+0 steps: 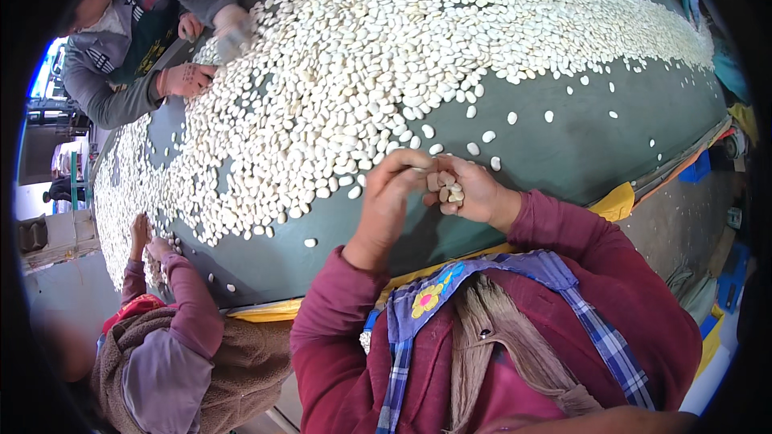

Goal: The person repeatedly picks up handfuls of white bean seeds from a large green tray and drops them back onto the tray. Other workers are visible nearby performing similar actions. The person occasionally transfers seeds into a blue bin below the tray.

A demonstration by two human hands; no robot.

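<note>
Large white beans (356,66) lie spread thickly over a dark green conveyor belt or table surface (561,150). Above its near edge, my right hand (473,190) is turned palm up, its fingers curled around several off-white and brownish beans (449,188). My left hand (392,193) is raised beside it, with thumb and forefinger brought together close to the right fingertips. Whether a bean sits between those left fingers cannot be told, as they are slightly blurred. A few single beans (473,149) lie just beyond my hands.
Co-workers' hands (187,79) reach into the beans at the far left and along the far side. Another person (175,337) works close on my left, hands over the beans. Yellow sheeting (615,202) lines the near edge. A blue container (695,167) stands beyond it at the right.
</note>
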